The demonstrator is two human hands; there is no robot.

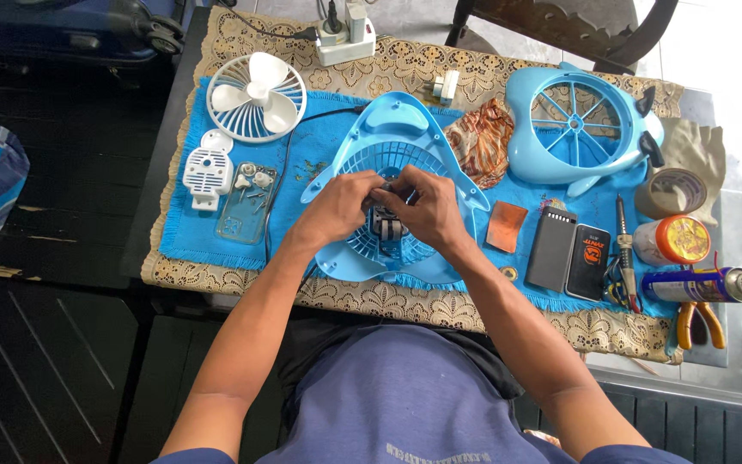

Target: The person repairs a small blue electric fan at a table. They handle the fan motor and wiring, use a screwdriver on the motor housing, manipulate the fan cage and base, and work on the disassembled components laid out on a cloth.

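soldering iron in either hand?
No: the soldering iron lies on the blue cloth, while the left hand and right hand work on the fan housing.

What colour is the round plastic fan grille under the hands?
Light blue fan grille, clearest in the head view.

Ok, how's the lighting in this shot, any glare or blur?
Head view: bright daylight blows out the floor at the upper right; the left side is dark; both hands, left hand and right hand, and the blue fan housing are sharp; edges bow slightly.

Both hands' fingers (388, 191) hide the small part gripped over the blue fan housing (392, 146); shoulders cut off below.
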